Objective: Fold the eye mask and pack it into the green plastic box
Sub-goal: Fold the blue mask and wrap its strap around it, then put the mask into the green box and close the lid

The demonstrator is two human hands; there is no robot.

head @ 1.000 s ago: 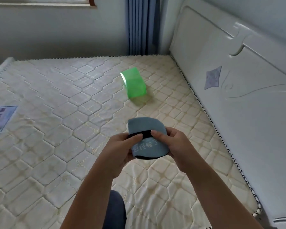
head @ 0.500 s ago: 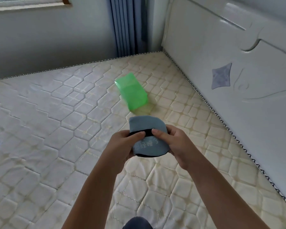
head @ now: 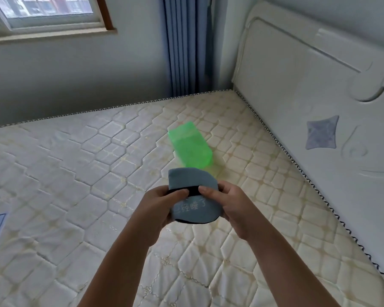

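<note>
1. Blue-grey fabric sits low in the centre of the frame. It is the eye mask (head: pixel 195 209), folded over and held in the air above the mattress (head: pixel 75 173), with its black strap (head: pixel 193 191) running across the middle.
2. The left hand (head: pixel 157 209) grips the mask's left edge with its thumb pressed on the strap. The right hand (head: pixel 228 207) grips the right edge the same way.
3. The green plastic box (head: pixel 191 147) lies on the mattress just beyond the mask, mid-frame, not far from the headboard (head: pixel 308 96). I cannot tell which way its opening faces.
4. I'd judge the folding about finished and the packing not yet begun.
5. The next move calls for one hand to keep the fold pinched while the other steadies or opens the box. The mask then has to slide in without springing open.
</note>
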